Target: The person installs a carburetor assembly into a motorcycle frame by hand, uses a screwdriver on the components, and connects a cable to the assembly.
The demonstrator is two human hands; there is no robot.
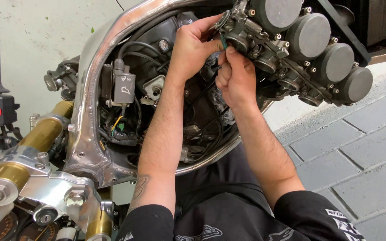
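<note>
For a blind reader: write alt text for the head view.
Two bare hands, left and right, work at the end of a carburetor bank held above a motorcycle's open aluminium frame. The right fingers pinch a thin green part.

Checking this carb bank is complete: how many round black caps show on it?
4, in a diagonal row on the carburetor bank: top centre, then, and lowest right. None looks hidden.

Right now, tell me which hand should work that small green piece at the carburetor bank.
Right hand, probably: its fingers already pinch the green piece, while the left hand steadies the carburetor bank.
</note>
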